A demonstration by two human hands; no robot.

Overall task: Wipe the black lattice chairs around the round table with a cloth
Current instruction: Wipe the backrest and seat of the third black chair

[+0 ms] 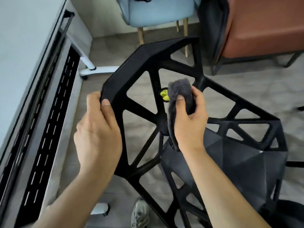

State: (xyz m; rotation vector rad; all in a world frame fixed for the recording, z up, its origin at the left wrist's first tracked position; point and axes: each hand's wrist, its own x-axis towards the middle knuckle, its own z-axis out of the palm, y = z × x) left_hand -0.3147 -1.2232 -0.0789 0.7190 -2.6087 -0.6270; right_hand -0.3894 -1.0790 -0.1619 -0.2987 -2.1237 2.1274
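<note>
The right hand (189, 119) is closed around a folded grey cloth (180, 102), thumb pressed on top, and the cloth is draped over one strut in the middle of the black lattice chair (185, 76), where the backrest's bars meet. The left hand (97, 127) grips the left corner of the backrest's top rail, fingers wrapped behind and thumb in front, steadying the frame. The chair fills the middle of the scene, its solid seat running off to the near right.

From where things lie, I'd judge the wiping of this chair to be under way on the backrest struts. Nothing on the black plastic tells me which bars have been done; I see no streaks or damp. The seat and legs likely remain. The round table and any other lattice chairs are out of sight, so how many are left cannot be told.

Farther off stand a pale blue chair (156, 12) and, far right, a brown sofa (266, 27); a white surface (24, 46) edges the left.
</note>
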